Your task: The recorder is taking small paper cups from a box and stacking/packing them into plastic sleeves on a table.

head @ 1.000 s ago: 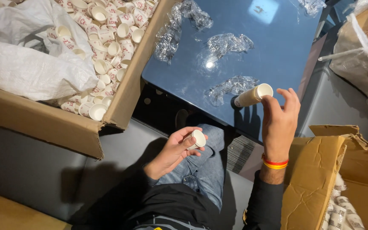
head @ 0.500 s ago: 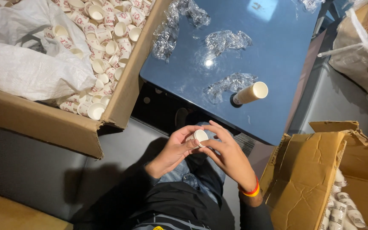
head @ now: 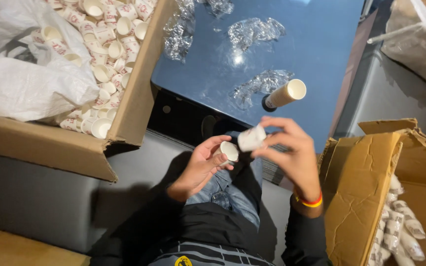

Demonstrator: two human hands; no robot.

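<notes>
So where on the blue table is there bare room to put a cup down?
The blue table is bare right of the stack of cups, and between it and the near edge. Crumpled plastic wrap crowds the left and middle; the open box borders that side.

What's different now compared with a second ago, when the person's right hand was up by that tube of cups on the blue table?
The right hand left the stack of cups lying on the blue table, came down to the lap and now pinches a paper cup, pulled up and right of the cup in the left hand. The stack, plastic wrappers and box of loose cups stayed put.
</notes>
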